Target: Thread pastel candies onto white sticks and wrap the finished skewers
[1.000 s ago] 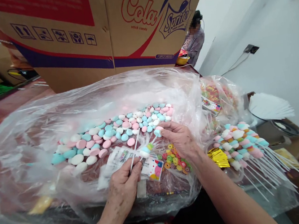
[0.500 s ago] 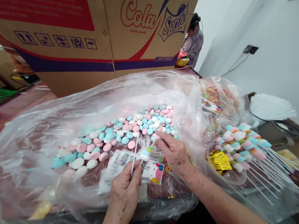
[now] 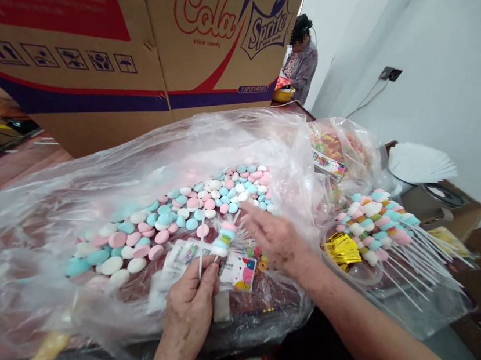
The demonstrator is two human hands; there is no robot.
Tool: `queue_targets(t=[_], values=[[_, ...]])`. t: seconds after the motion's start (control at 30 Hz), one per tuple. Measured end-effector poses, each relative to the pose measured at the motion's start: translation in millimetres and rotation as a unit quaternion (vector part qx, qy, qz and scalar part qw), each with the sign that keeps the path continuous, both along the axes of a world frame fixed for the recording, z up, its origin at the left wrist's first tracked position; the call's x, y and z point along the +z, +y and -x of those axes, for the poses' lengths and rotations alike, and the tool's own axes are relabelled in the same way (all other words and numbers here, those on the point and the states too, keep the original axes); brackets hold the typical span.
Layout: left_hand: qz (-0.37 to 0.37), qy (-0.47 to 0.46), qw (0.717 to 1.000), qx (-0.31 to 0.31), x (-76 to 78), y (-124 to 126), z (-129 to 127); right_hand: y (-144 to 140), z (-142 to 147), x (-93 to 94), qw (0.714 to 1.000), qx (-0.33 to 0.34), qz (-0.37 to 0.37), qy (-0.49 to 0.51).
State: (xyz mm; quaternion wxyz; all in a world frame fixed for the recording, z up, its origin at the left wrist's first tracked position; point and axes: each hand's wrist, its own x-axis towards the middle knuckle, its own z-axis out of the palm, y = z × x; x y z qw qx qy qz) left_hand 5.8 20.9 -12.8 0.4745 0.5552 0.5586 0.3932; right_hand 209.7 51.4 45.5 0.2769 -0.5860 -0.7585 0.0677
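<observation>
— Hidden or cut off? Cardboard box at twelve o'clock cropped along top and left edges. Candies blurred by the folds of the clear plastic bag, especially toward nine o'clock; too many to count. Face of the person at one o'clock not made out.

— And the hands?

— Left hand at six o'clock, pinched shut on two thin white sticks: one bare stick, one half-filled skewer carrying a few pastel candies near its tip. Heel resting on printed labels lying on the bag. Right hand just beside, at five o'clock, fingers loosely spread, nothing seen in its grasp; fingertips close to the skewer's tip and the edge of the loose candies. Touching or not: could not tell.

— Counts?

— Two hands, two sticks held. One large bag of pink, blue and white candies in the middle. One bundle of finished skewers at three o'clock, sticks fanned outward, number unclear. One gold wrapper beside them. One small heap of ring candies, partly covered by the right hand. One stack of white paper at two o'clock.
</observation>
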Motion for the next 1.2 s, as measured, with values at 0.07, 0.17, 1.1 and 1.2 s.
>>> queue_targets(t=[0.07, 0.17, 1.1, 1.2], values=[[0.0, -0.008, 1.0, 0.002, 1.3, 0, -1, 7, -20, 13.8, 0.991, -0.056, 0.064, -0.104], [0.005, -0.012, 1.0, -0.001, 3.3, 1, -1, 15, -37, 22.2, 0.946, -0.045, 0.15, -0.284], [0.016, -0.019, 0.999, -0.033, 0.5, -3, 1, 10, -28, 2.5, 0.937, 0.074, 0.171, -0.296], [0.014, -0.011, 0.999, -0.031, 5.1, -3, 0, 5, -27, 3.9, 0.953, 0.04, 0.169, -0.247]])
